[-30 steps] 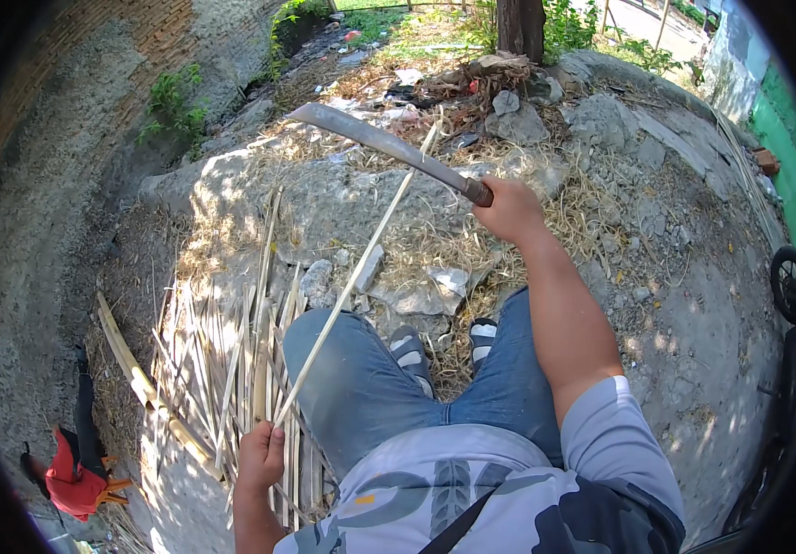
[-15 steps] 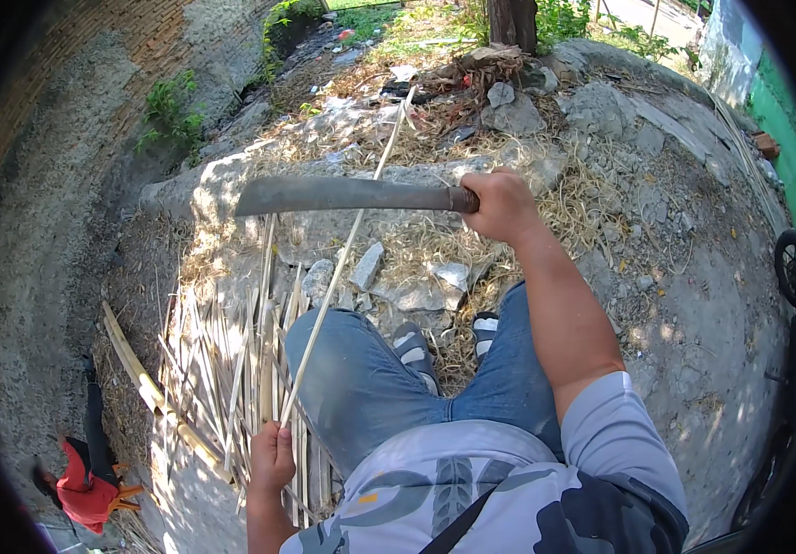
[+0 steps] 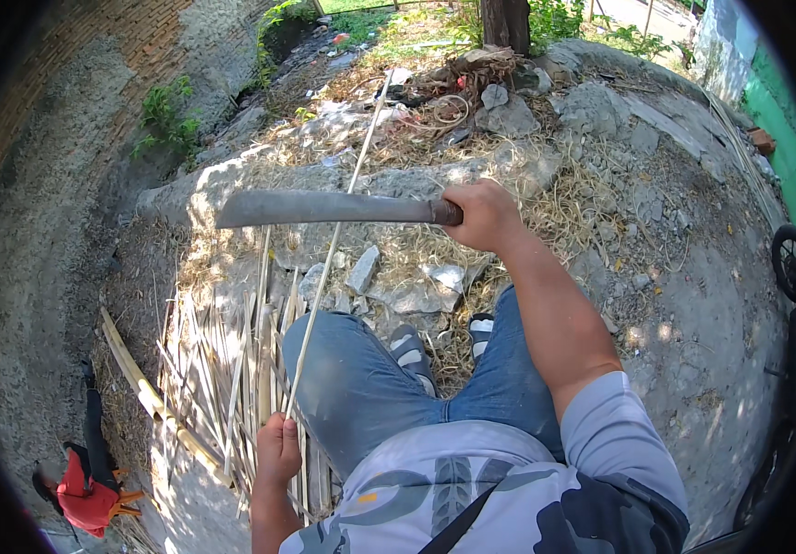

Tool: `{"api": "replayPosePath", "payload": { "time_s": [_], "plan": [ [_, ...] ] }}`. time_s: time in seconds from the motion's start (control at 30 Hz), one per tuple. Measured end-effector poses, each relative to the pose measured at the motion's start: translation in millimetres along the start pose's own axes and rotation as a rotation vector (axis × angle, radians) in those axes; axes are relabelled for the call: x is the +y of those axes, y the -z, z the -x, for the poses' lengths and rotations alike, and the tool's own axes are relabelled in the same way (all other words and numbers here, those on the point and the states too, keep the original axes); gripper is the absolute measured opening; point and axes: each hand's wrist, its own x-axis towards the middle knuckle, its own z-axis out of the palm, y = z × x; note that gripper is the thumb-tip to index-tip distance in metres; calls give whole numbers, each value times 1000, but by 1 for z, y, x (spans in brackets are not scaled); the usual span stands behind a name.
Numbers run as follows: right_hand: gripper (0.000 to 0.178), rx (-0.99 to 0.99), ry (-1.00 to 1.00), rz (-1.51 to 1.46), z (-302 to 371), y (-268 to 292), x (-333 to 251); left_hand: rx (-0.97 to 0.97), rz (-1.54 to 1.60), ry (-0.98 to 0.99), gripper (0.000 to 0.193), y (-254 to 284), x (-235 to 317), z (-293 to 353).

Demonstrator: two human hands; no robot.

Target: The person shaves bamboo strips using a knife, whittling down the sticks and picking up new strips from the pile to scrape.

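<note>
My left hand point(image 3: 278, 451) is closed around the lower end of a long, thin bamboo strip point(image 3: 320, 288), which slants up and away past my left knee. In my right hand point(image 3: 486, 214) is the handle of a machete point(image 3: 324, 209). Its broad grey blade points left and crosses the strip above my knees; whether the edge touches it is hard to make out. Beneath and left of the strip lies a pile of split bamboo strips point(image 3: 202, 365). A thicker bamboo piece point(image 3: 153, 403) lies at the pile's left side.
Broken concrete pieces point(image 3: 362, 270) and dry shavings point(image 3: 592, 208) cover the ground ahead. A pale curled strip point(image 3: 451, 114) shows near the tree trunk point(image 3: 506, 23). A person in red point(image 3: 84, 494) sits at lower left beside a wall point(image 3: 47, 231). A wheel point(image 3: 789, 263) stands at right.
The machete has shifted slightly left and nearer to me. The strip's far end has swung left, and my left hand has moved slightly. A pale curl now shows near the trunk.
</note>
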Motion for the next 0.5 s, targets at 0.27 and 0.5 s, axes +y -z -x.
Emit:
{"api": "replayPosePath", "payload": {
  "time_s": [0.27, 0.5],
  "plan": [
    [22, 0, 201, 137, -3, -2, 3, 1, -53, -24, 37, 1, -13, 3],
    [23, 42, -509, 16, -10, 13, 30, -5, -128, 12, 35, 4, -8, 7]
  ]
}}
